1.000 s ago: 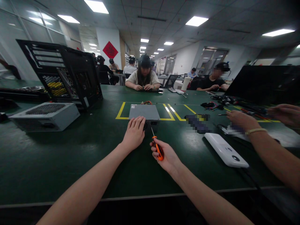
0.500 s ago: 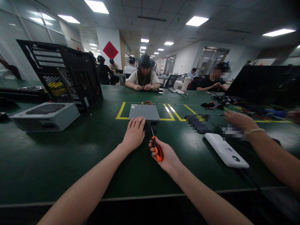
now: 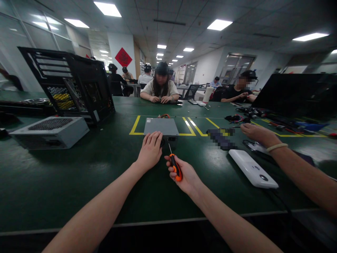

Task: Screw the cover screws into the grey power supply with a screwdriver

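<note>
A grey computer power supply sits on the green table in front of me, a bundle of coloured wires behind it. My left hand holds its front left edge, fingers laid together over the top and palm against the front face; the thumb is hidden. In my right hand is a screwdriver with an orange and black handle, gripped between thumb and fingers. Its thin shaft points up and away toward the power supply's front face, near the socket. Whether the tip touches a screw I cannot tell.
To the left stand a second power supply and an open black computer case. On the right lie a white device and cables, with a co-worker's hand reaching in. Another person sits opposite.
The co-worker's hand on the right has moved left over the table. My hands, the screwdriver and the power supply stay almost the same; the view has shifted slightly.
</note>
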Available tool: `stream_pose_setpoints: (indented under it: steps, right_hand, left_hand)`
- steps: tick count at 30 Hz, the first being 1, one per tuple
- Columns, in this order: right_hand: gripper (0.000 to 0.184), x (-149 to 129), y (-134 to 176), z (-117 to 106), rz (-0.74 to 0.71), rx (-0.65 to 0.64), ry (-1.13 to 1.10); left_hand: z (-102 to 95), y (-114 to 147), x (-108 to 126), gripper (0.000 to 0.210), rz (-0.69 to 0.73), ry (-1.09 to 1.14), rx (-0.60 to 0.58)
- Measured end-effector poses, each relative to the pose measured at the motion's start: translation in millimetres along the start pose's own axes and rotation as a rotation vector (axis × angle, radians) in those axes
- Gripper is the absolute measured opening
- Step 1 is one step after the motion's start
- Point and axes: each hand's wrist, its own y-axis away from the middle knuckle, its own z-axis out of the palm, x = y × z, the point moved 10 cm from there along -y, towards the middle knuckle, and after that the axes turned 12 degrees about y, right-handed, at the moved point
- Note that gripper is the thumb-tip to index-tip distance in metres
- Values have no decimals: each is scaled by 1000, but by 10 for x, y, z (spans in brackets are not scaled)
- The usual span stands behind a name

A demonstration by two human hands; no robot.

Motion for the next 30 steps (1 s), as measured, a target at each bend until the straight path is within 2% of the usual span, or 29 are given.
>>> stream_pose_setpoints:
  steps: [5, 11, 16, 18, 22, 27, 30]
  right_hand:
    - [7, -52, -5, -55, -45, 64, 32]
    - [23, 6, -3, 0, 16, 16, 14]
    - [8, -47, -6, -70, -52, 76, 25]
    - [9, -38, 1, -55, -34, 63, 20]
    - [25, 9, 16, 24, 32, -3, -7]
    - [7, -72, 16, -62, -59, 75, -14]
    - [13, -37, 12, -54, -26, 56, -10]
  left_hand:
    - [4, 0, -1, 52, 6, -2, 5]
    - [12, 4, -8, 52, 9, -1, 6]
    - [16, 4, -13, 52, 4, -4, 1]
    - [12, 3, -10, 53, 5, 0, 3]
    - [11, 2, -6, 52, 5, 2, 3]
    - [8, 1, -11, 51, 2, 7, 7]
    - [-1, 0, -12, 49, 4, 13, 13]
